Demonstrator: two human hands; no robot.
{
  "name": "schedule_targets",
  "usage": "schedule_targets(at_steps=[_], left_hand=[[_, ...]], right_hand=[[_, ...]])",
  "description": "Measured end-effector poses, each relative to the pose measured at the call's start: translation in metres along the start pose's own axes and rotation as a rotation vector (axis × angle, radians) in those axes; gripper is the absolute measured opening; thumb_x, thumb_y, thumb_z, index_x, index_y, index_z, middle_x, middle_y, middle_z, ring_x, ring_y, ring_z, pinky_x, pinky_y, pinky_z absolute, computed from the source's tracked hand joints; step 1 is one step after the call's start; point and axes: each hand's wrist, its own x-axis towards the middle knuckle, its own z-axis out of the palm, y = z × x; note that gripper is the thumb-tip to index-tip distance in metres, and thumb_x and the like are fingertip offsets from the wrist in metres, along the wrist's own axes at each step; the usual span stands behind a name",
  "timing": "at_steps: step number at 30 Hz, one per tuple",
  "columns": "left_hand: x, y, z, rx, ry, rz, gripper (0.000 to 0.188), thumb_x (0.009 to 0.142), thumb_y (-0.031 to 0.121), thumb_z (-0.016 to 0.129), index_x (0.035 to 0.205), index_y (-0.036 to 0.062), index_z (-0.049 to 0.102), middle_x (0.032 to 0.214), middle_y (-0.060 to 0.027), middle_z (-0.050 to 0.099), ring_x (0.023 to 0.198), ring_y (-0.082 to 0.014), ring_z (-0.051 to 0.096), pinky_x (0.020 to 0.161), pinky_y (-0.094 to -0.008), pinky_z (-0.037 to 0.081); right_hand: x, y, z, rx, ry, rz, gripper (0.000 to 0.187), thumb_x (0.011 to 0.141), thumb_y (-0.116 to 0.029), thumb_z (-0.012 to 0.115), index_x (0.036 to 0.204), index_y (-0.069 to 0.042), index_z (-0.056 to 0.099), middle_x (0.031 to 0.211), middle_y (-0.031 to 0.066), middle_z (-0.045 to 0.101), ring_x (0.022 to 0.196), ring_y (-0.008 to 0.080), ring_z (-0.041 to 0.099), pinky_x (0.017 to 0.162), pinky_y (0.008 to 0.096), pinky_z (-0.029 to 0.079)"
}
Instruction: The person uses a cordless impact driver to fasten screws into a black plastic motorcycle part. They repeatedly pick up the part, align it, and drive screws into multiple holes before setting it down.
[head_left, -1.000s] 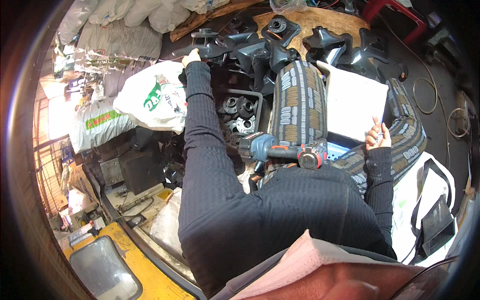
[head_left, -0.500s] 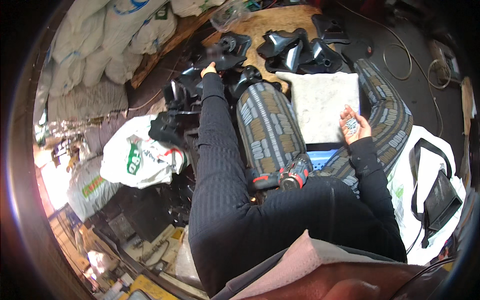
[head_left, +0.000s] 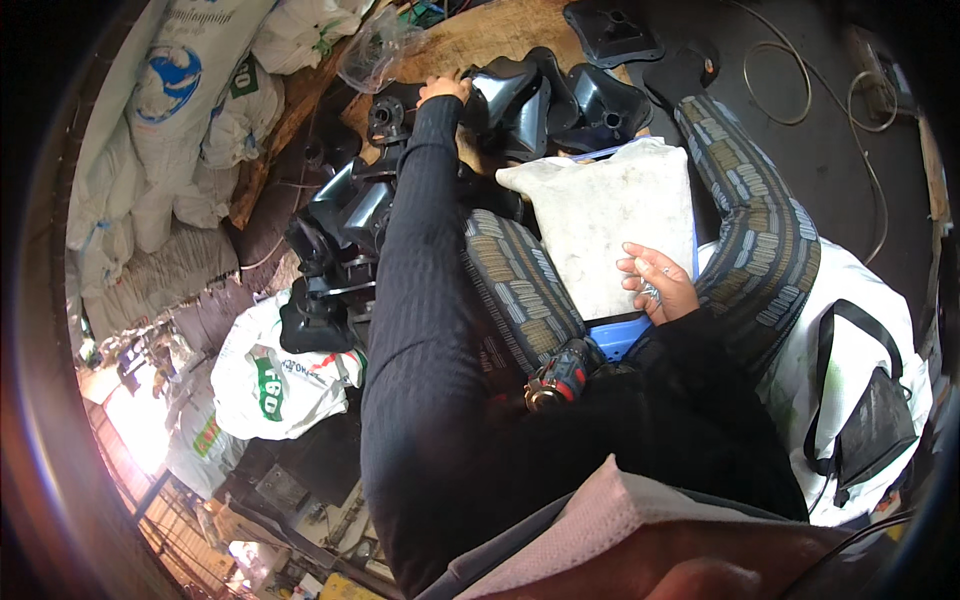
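Observation:
At the far end of my outstretched arm, my left hand [head_left: 443, 88] is on the pile of black plastic parts. Its fingers curl over the edge of a glossy black plastic part [head_left: 497, 92]; the fingertips are partly hidden. My right hand [head_left: 660, 283] is cupped palm up over the white cloth pad [head_left: 590, 215], with several small silvery screws [head_left: 650, 290] in its palm. The pad lies over a blue plastic piece [head_left: 622, 338] between my legs. A red and black power drill [head_left: 556, 378] rests against my lap, touched by neither hand.
More black parts [head_left: 350, 215] are heaped left of my arm, and others [head_left: 612, 110] lie beyond the pad on a wooden board [head_left: 450, 45]. White sacks [head_left: 160, 130] stand at the far left. A white bag [head_left: 285, 370] sits at left, and a cable [head_left: 868, 150] curls at right.
My left hand has moved farther away and slightly right across the black parts. The right hand has shifted left and nearer, over the pad, still with the screws. The view has also shifted.

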Motion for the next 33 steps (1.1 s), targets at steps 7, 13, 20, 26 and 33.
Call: schedule_targets(at_steps=[7, 13, 20, 26, 33], left_hand=[[0.024, 0.025, 0.034, -0.006, -0.129, -0.021, 0.061, 0.074, 0.047, 0.069, 0.12, 0.0083, 0.058, 0.119, -0.0181, 0.06, 0.109, -0.0322, 0.058, 0.092, -0.0392, 0.045], [-0.016, 0.027, -0.013, -0.082, 0.096, 0.239, 0.025, 0.071, 0.028, 0.074, 0.085, 0.0075, 0.07, 0.081, -0.0107, 0.069, 0.073, -0.0212, 0.067, 0.069, -0.0355, 0.051], [-0.129, 0.087, -0.054, 0.025, 0.215, 0.266, 0.037, 0.071, 0.026, 0.067, 0.104, 0.0114, 0.058, 0.1, -0.0145, 0.066, 0.094, -0.0348, 0.063, 0.081, -0.0437, 0.05], [-0.135, 0.131, 0.021, 0.1, -0.16, 0.05, 0.058, 0.076, 0.036, 0.064, 0.13, 0.0225, 0.048, 0.129, -0.0137, 0.053, 0.118, -0.0289, 0.052, 0.098, -0.0507, 0.038], [-0.113, 0.092, 0.049, -0.218, -0.047, -0.165, 0.076, 0.063, 0.044, 0.072, 0.132, 0.0204, 0.049, 0.132, -0.014, 0.049, 0.121, -0.0285, 0.049, 0.1, -0.0481, 0.037]], right_hand=[[0.001, 0.01, -0.018, 0.068, 0.057, -0.11, 0.033, 0.096, -0.022, 0.05, 0.119, 0.001, 0.054, 0.079, 0.0002, 0.056, 0.053, 0.0035, 0.046, 0.041, 0.0144, 0.034], [0.004, 0.013, -0.037, 0.305, 0.008, -0.256, 0.042, 0.09, -0.011, 0.046, 0.13, 0.0, 0.047, 0.089, 0.0023, 0.055, 0.066, 0.0057, 0.05, 0.049, 0.0184, 0.04], [0.012, 0.013, -0.033, 0.222, -0.032, -0.31, 0.032, 0.09, -0.01, 0.048, 0.12, -0.004, 0.056, 0.096, 0.0045, 0.06, 0.066, 0.0065, 0.052, 0.048, 0.0174, 0.043], [0.001, 0.016, -0.04, 0.206, 0.007, -0.225, 0.033, 0.09, -0.01, 0.048, 0.121, -0.005, 0.055, 0.096, 0.0044, 0.059, 0.066, 0.0072, 0.052, 0.047, 0.0173, 0.042], [0.004, 0.009, -0.026, 0.292, -0.087, -0.236, 0.033, 0.09, -0.009, 0.05, 0.123, -0.001, 0.053, 0.097, 0.007, 0.06, 0.067, 0.0079, 0.053, 0.048, 0.0183, 0.042]])
